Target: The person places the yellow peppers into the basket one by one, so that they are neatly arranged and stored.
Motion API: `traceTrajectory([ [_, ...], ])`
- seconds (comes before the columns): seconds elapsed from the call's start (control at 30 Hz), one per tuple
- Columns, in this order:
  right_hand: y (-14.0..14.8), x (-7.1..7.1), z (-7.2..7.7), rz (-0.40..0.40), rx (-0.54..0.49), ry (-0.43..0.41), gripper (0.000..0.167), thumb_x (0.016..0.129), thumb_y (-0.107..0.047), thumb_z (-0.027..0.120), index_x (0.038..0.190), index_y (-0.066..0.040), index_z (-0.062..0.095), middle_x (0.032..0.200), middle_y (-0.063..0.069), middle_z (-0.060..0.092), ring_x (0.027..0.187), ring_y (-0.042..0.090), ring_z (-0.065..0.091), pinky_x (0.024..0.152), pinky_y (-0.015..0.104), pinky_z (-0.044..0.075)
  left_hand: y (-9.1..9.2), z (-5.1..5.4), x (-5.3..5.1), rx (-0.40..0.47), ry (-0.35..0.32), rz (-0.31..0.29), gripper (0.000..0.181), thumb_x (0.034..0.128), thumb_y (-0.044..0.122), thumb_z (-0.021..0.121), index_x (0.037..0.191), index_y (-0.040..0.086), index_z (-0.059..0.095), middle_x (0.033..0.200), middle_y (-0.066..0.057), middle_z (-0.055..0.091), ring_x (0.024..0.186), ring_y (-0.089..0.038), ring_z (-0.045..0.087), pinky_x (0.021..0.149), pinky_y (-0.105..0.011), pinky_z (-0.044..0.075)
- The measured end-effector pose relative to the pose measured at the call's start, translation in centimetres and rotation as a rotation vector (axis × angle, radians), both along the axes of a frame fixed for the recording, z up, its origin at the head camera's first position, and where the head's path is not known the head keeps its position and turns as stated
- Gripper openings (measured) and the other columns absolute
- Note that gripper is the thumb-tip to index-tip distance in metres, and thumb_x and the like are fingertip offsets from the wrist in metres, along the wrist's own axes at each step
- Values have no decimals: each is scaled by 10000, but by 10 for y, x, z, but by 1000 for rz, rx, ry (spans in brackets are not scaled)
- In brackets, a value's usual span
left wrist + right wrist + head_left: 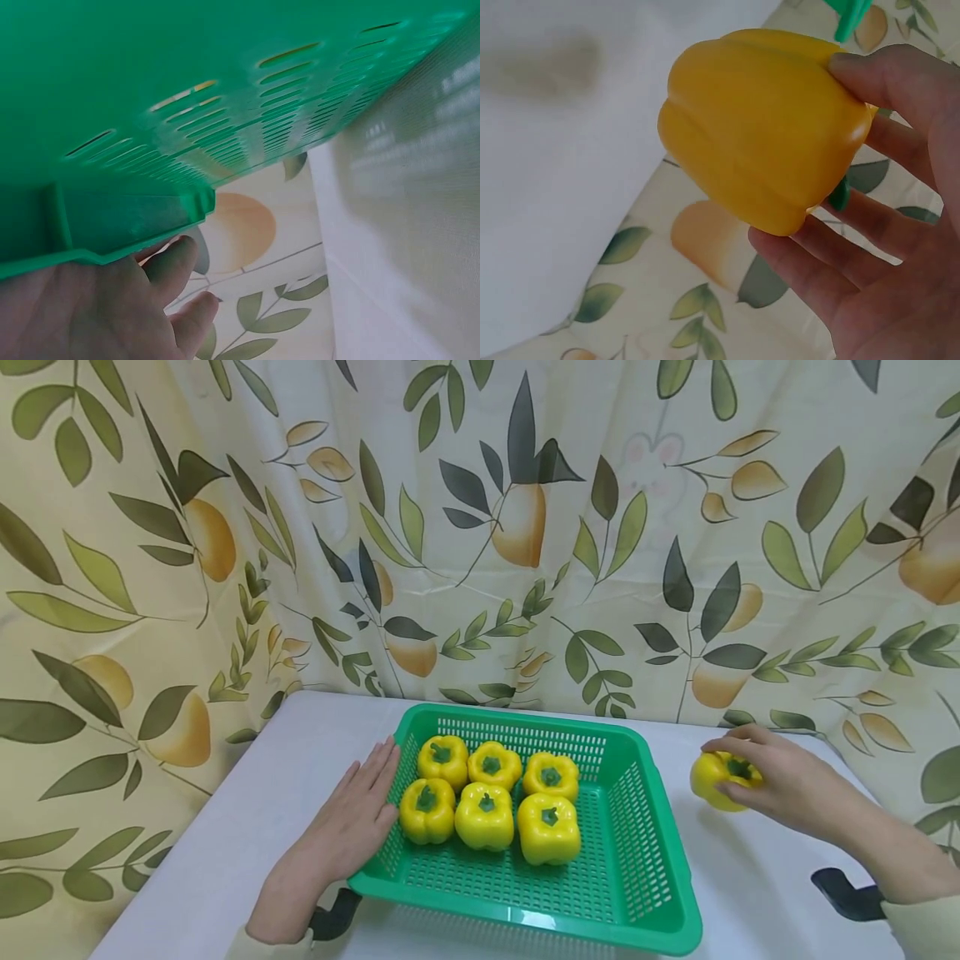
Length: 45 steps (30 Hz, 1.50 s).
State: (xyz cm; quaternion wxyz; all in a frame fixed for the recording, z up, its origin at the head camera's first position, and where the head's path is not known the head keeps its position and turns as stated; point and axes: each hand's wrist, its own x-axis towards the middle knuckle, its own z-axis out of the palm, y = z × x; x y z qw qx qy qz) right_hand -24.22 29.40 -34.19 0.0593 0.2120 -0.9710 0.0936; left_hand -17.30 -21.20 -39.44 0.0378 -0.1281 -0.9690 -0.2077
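A yellow bell pepper [712, 781] is held between the thumb and fingers of my right hand [787, 785], to the right of the basket. The right wrist view shows that pepper [757, 127] close up, its green stem turned toward the palm. My left hand [352, 818] lies with fingers straight along the left rim of a green plastic basket [652, 852]. From the left wrist, the fingers touch the underside of the basket's rim [127, 225]. Several yellow bell peppers [486, 817] stand in two rows in the left and middle of the basket, stems up.
A white-covered table [247, 827] carries the basket. Behind it and at the left hangs a curtain [480, 527] printed with leaves and fruit. A dark strap piece [847, 893] sits by my right wrist and another [335, 916] by my left.
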Motion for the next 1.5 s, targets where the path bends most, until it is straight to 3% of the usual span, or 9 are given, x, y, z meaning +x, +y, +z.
traceTrajectory([
  [0.57, -25, 12, 27, 83, 33, 118, 459, 774, -163, 816, 1208, -105, 681, 1194, 167, 595, 923, 262, 608, 722, 401, 614, 0, 0, 1, 13, 8, -8, 633, 1000, 160, 401, 1576, 41, 168, 1680, -65, 77, 1555, -264, 109, 1250, -541, 127],
  [0.77, -34, 12, 34, 97, 26, 112, 472, 779, -154, 816, 1226, -94, 676, 1216, 188, 599, 969, 312, 613, 730, 408, 618, -1, 0, 0, 11, 9, -10, 631, 1002, 164, 400, 1577, 42, 169, 1680, -59, 68, 1555, -264, 105, 1250, -541, 127],
  [1.0, -44, 17, 39, 134, 6, 140, 479, 766, -123, 826, 1224, -136, 687, 1237, 156, 601, 974, 293, 617, 712, 361, 620, -1, 0, 0, 12, 9, -9, 635, 1002, 168, 401, 1578, 48, 164, 1680, -59, 71, 1555, -262, 104, 1249, -544, 129],
  [1.13, -49, 20, 42, 150, 8, 150, 505, 762, -114, 833, 1242, -136, 676, 1270, 178, 585, 1000, 330, 615, 733, 407, 619, -1, 0, 0, 11, 11, -9, 631, 1004, 170, 400, 1578, 47, 168, 1680, -66, 80, 1555, -261, 107, 1248, -545, 134],
  [1.5, -64, 23, 42, 204, -27, 120, 518, 768, -104, 829, 1254, -163, 660, 1291, 166, 572, 1022, 323, 628, 747, 399, 620, 0, 0, 0, 15, 9, -10, 630, 1002, 167, 403, 1576, 42, 173, 1679, -74, 91, 1554, -263, 107, 1248, -547, 135],
])
